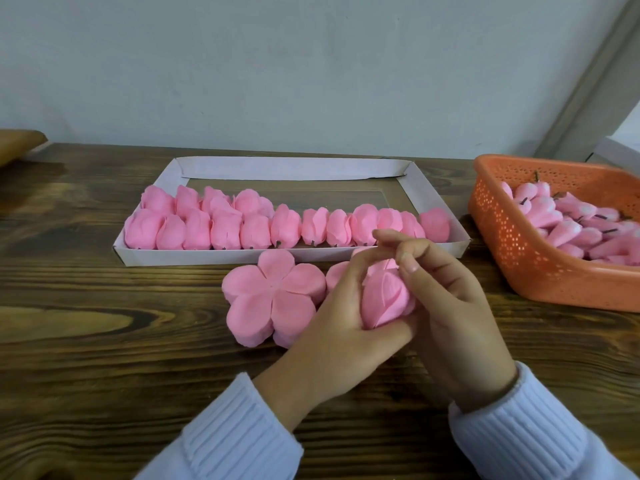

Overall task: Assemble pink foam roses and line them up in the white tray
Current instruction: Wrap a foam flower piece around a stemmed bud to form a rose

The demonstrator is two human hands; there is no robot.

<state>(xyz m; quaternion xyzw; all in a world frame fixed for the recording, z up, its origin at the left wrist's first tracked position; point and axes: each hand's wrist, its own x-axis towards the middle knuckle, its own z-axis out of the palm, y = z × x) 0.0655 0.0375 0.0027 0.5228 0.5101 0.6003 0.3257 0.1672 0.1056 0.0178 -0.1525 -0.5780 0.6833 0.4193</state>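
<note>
White tray [136, 255] at left-centre on the table [104, 341], lined with finished roses [221, 226]. Just in front, a petal stack [273, 299] lying flat. Left hand [341, 320] and right hand [446, 306] both curled shut round one rose [382, 299], above the table. Orange basket [512, 258] of buds [571, 223] far right.

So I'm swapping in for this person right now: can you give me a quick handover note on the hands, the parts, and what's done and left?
Left hand and right hand: together closed around a half-wrapped pink rose, above the table.
Flat petal stack: on the table just in front of the white tray.
Orange basket, on the right: holds bud cores with stems.
Done: the tray's front row is full, and a second row is started at its left.
Left: finish this rose, place it in the second row, keep filling the tray.
</note>
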